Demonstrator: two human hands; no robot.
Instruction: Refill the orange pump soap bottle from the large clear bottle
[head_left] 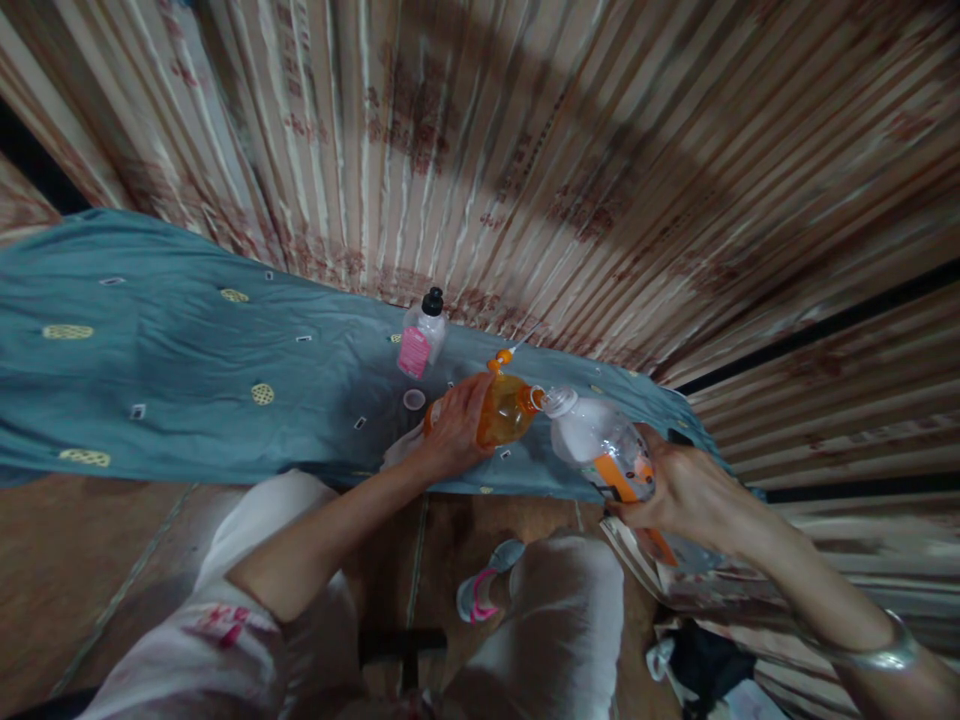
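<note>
My left hand [459, 428] is wrapped round an orange bottle [508, 412] tilted over, its neck pointing right. My right hand [686, 492] grips a large clear plastic bottle [600, 440] with an orange label, also tilted, its mouth facing left. The two bottle mouths meet or nearly meet; I cannot tell whether they touch. Just behind the orange bottle lies an orange piece with a thin pale stem [502, 358], perhaps a pump or spray top. A small white cap [414, 400] rests left of my left hand.
A clear bottle with a black top and pink label [421, 335] stands at the back of the teal cloth [195, 350]. Striped curtains [480, 150] hang behind it. Dark bars [825, 325] cross on the right. A dark bundle [709, 665] lies at lower right.
</note>
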